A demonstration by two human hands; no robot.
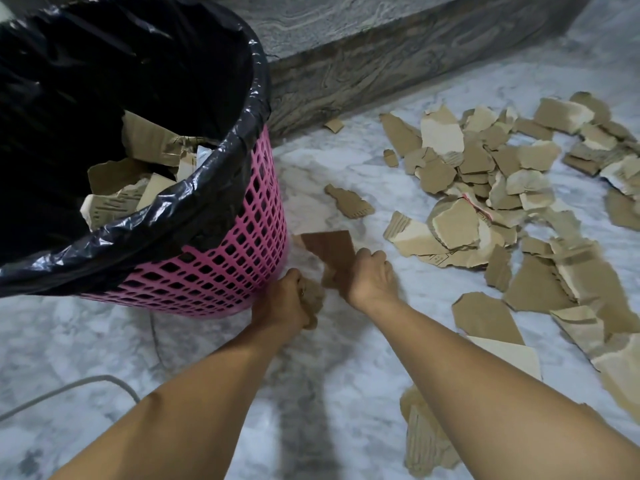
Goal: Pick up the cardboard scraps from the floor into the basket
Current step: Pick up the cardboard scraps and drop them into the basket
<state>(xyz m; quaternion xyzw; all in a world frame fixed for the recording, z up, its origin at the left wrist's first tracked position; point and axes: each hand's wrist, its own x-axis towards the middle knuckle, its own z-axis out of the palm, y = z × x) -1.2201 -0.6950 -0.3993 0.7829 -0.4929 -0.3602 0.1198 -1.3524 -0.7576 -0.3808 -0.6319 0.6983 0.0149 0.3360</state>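
Head view shows both hands gathering scraps beside the basket point(242, 258) — right hand point(369, 277) clutching a cardboard piece point(329, 247), left hand point(287, 299) gripping a crumpled scrap point(313, 299) — next, lift over the rim.

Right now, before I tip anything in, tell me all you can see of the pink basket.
The pink basket is round, apparently plastic, its wall a lattice of small rectangular holes. A glossy black bin liner lines it and folds down over the rim. It stands upright on the marble floor, left of the scattered pile. Inside, torn cardboard scraps already lie partway up. The left hand is close to its lower wall; whether it touches is unclear.
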